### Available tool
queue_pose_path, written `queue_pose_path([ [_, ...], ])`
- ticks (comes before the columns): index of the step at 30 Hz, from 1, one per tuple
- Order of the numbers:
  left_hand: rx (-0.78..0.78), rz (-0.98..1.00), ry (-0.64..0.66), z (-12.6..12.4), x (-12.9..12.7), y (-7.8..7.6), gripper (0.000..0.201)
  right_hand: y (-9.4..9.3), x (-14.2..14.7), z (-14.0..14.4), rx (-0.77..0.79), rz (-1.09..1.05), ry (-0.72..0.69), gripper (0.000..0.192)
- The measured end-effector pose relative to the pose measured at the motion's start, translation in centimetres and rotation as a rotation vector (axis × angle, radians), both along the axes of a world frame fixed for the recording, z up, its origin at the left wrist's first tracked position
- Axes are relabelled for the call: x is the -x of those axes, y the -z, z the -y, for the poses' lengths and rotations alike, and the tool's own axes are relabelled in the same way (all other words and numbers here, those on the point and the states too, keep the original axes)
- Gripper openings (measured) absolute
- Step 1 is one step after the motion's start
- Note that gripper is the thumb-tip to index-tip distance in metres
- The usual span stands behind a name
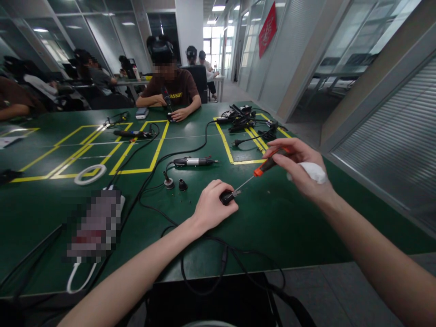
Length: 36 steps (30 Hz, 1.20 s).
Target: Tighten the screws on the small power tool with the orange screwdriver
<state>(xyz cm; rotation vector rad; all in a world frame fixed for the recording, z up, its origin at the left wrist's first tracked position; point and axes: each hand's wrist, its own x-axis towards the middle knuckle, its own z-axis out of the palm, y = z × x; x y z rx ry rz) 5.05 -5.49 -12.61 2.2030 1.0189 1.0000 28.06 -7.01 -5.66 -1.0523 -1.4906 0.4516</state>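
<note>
My left hand (213, 204) rests on the green table, its fingers closed around a small black part (226, 197) with a clear or metallic end. In my right hand (301, 165) is a screwdriver (261, 171) with an orange and dark handle, tilted down to the left. Its thin shaft reaches the black part; whether the tip sits in a screw is too small to tell. A white patch covers part of my right hand near the wrist. Beyond my left hand lie a black-and-silver electric screwdriver (195, 161), a round connector piece (168, 182) and a black cap (183, 184).
Tiny screws or bits dot the table (272, 227). Black cables loop around my left forearm. A blurred phone-like device (97, 222) and a white tape ring (90, 174) lie left. Black tools and cords (241, 118) are piled far right. A person (170, 88) works opposite.
</note>
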Motion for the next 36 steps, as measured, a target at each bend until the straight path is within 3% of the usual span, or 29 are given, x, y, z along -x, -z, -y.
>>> queue_pose_path([
  [3,-0.004,0.189,-0.03,-0.1,-0.1,0.4,0.011,-3.0,2.2,-0.3,-0.074,0.117,-0.076,0.021],
  [8,0.148,0.337,-0.142,-0.3,0.4,1.0,0.018,-6.5,6.0,-1.1,-0.159,0.375,-0.21,0.021],
  [16,0.223,0.31,-0.056,1.0,1.8,1.2,0.002,-8.4,11.1,-2.1,-0.279,0.689,-0.356,0.026],
  [18,0.223,0.313,-0.035,1.3,2.3,1.1,0.007,-8.4,11.6,-1.8,-0.297,0.712,-0.365,0.026],
  [22,0.067,0.407,-0.056,1.2,4.4,-1.1,0.039,-8.4,11.5,-1.2,-0.277,0.693,-0.356,0.027],
  [24,-0.02,0.482,-0.034,0.7,5.7,-3.2,0.038,-8.3,11.3,-1.1,-0.263,0.681,-0.359,0.027],
  [29,0.019,0.462,0.102,-0.4,7.4,-8.0,0.029,-8.3,11.4,-1.4,-0.28,0.686,-0.39,0.025],
  [32,0.063,0.436,0.147,-0.6,7.2,-8.9,0.016,-8.6,11.5,-1.3,-0.282,0.681,-0.412,0.026],
  [36,0.052,0.469,0.132,-0.7,7.3,-8.7,0.028,-7.3,9.8,-1.1,-0.263,0.543,-0.378,0.032],
])
